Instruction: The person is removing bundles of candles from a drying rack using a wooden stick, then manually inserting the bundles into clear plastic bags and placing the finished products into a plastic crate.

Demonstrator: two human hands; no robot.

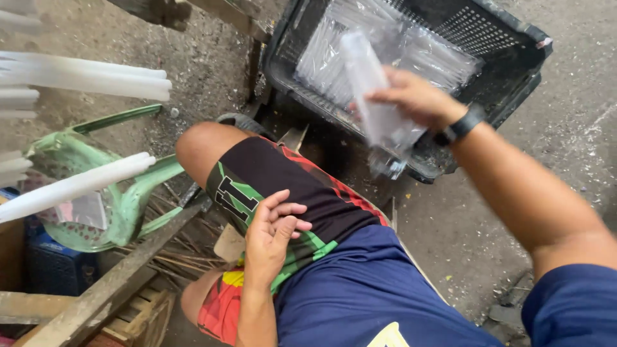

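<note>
Left hand (pixel 270 234) rested loosely on thigh, fingers curled, gripping nothing. Right hand (pixel 418 99) clamped around clear plastic packet (pixel 376 96), held above black crate (pixel 508 38) filled with similar packets. White candles (pixel 83 77) lay left; green chair (pixel 122 193) beneath.

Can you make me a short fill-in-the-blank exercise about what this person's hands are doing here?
1. The right hand holds a clear plastic ____ over the black crate.
2. The left hand rests on the person's ____.
3. The wristband is on the ____ wrist.

Missing words: packet; thigh; right
</note>
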